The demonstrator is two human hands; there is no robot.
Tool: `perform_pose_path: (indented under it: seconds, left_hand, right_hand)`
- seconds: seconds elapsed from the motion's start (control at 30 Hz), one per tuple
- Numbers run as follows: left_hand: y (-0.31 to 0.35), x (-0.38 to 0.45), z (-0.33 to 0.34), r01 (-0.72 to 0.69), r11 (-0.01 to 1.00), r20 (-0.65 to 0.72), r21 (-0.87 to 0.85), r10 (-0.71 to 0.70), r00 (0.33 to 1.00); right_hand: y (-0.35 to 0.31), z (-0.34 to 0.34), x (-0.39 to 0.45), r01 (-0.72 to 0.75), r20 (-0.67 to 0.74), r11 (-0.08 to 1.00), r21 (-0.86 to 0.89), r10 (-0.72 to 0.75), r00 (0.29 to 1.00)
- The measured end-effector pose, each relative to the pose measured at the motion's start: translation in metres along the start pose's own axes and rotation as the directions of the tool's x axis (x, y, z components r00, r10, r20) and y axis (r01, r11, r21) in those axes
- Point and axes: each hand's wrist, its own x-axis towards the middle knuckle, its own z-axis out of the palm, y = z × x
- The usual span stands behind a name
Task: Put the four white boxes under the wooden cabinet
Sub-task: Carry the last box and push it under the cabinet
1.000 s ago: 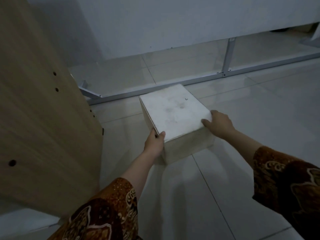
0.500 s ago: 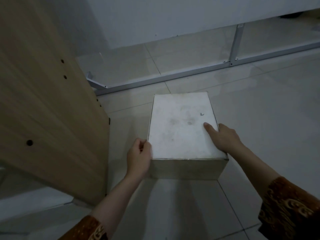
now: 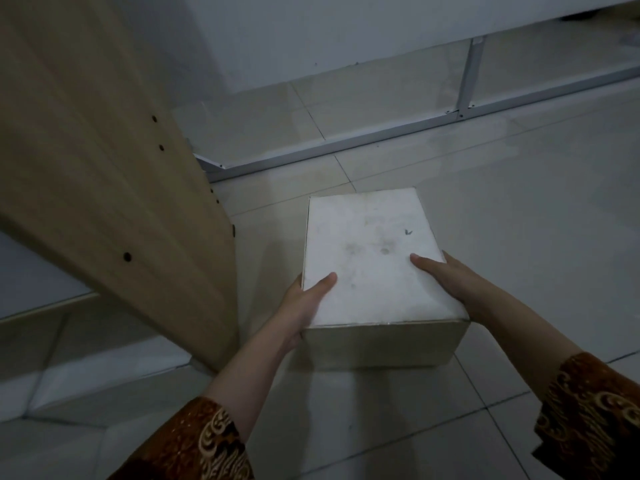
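Note:
One white box (image 3: 372, 258) with a smudged top sits in the middle of the view, just above or on the tiled floor; I cannot tell which. My left hand (image 3: 304, 306) clasps its near left corner, thumb lying on the top. My right hand (image 3: 450, 282) grips the near right edge, thumb also on top. The wooden cabinet (image 3: 104, 174) fills the left side; its light side panel, dotted with small holes, stands a short gap left of the box. No other white boxes are visible.
A white metal frame rail (image 3: 346, 142) runs across the floor behind the box, with an upright post (image 3: 469, 77) at the right. A white wall (image 3: 311, 32) lies beyond. Pale floor tiles (image 3: 536, 220) spread to the right and front.
The box has turned square to me and come nearer, beside the cabinet's panel. Both hands slid to its near corners, thumbs now on top.

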Motion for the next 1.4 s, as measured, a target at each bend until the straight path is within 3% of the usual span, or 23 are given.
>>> perform_pose_path:
  seconds: [0.43, 0.73, 0.9, 1.13, 1.4]
  left_hand:
    - [-0.001, -0.165, -0.038, -0.028, 0.997, 0.037, 0.079, 0.025, 0.999]
    - [-0.002, -0.272, -0.072, -0.064, 0.962, 0.087, 0.265, 0.043, 0.995]
    - [-0.012, -0.318, -0.102, -0.036, 0.976, 0.072, 0.216, 0.021, 0.997]
    - [-0.036, -0.367, -0.169, -0.011, 0.996, -0.036, 0.091, 0.014, 0.999]
    - [-0.055, -0.402, -0.253, 0.015, 1.000, -0.273, 0.011, -0.011, 0.962]
  right_hand:
    - [-0.004, 0.040, -0.150, -0.022, 0.017, 1.000, -0.015, 0.022, 1.000]
    - [0.015, 0.074, -0.250, -0.049, 0.042, 0.999, -0.002, 0.049, 0.998]
    - [0.025, 0.101, -0.279, -0.081, 0.068, 0.994, -0.072, 0.086, 0.994]
    - [0.024, 0.170, -0.295, -0.044, 0.173, 0.974, -0.222, 0.084, 0.981]
    - [0.024, 0.273, -0.287, -0.049, 0.415, 0.977, -0.208, 0.134, 0.900]
